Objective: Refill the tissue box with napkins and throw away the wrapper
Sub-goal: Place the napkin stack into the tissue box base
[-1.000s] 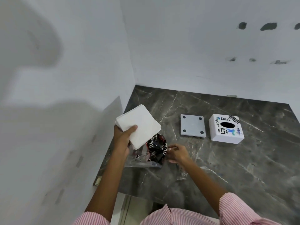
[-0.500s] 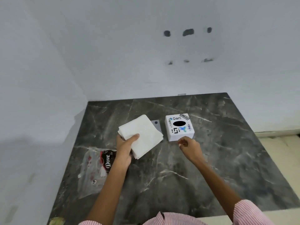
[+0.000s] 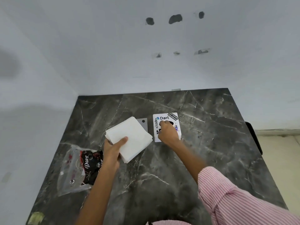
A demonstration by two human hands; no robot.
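My left hand (image 3: 112, 150) grips a thick stack of white napkins (image 3: 129, 138) by its near corner, held just above the dark marble table. The white tissue box (image 3: 165, 118), covered in stickers, stands to the right of the stack. My right hand (image 3: 167, 132) lies on top of the box with its fingers at the dark oval opening; whether it grips the box is unclear. The box's grey base plate (image 3: 143, 124) lies flat between stack and box, mostly hidden by the napkins. The clear and black wrapper (image 3: 78, 168) lies crumpled at the table's left side.
The marble table (image 3: 203, 143) sits in a corner, with white walls along its far and left edges. Its right edge drops to a pale floor. A dark object (image 3: 254, 137) hangs at the right edge. A yellowish scrap (image 3: 35, 217) lies at the near left corner.
My right hand moved from the wrapper across to the tissue box and now rests on its top. The left hand kept hold of the napkins. The wrapper stays on the table at left.
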